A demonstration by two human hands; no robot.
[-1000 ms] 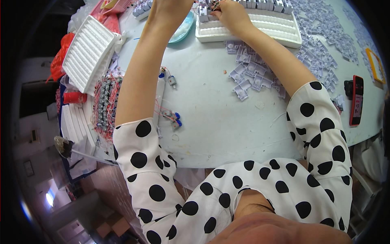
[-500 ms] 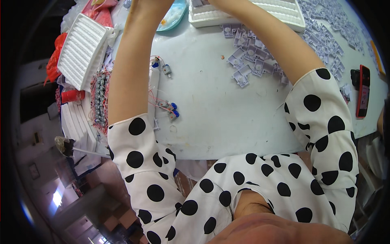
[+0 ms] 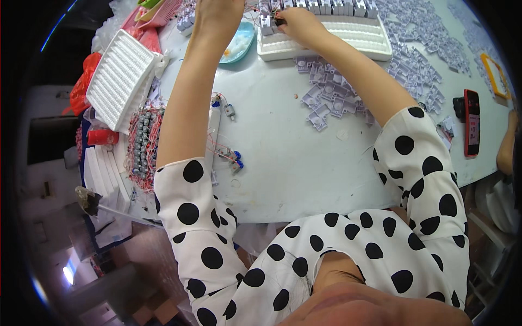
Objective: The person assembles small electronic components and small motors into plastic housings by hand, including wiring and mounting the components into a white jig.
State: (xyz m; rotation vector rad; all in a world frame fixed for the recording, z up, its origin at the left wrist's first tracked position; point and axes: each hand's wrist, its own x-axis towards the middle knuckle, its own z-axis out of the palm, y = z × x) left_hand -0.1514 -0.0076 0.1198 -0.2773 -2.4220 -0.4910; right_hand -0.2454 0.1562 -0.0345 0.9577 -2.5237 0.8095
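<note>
Small grey plastic part sits at the near left corner of the white slotted tray, far side of the white table. Right hand rests on that corner, fingertips pinched at something dark beside the part; too small to tell what it is. Left hand is cut off by the top edge: fingers out of view, grip cannot be told. A thin wire seems to run between the two hands, hard to make out.

Row of grey parts along the tray's far edge, partly cropped. Loose grey plastic housings scattered just below the tray and under the right forearm. Teal dish half hidden behind the left forearm. Small wired components with blue ends near the left elbow. Empty white tray tilted at the table's left edge. Red phone well to the right.
</note>
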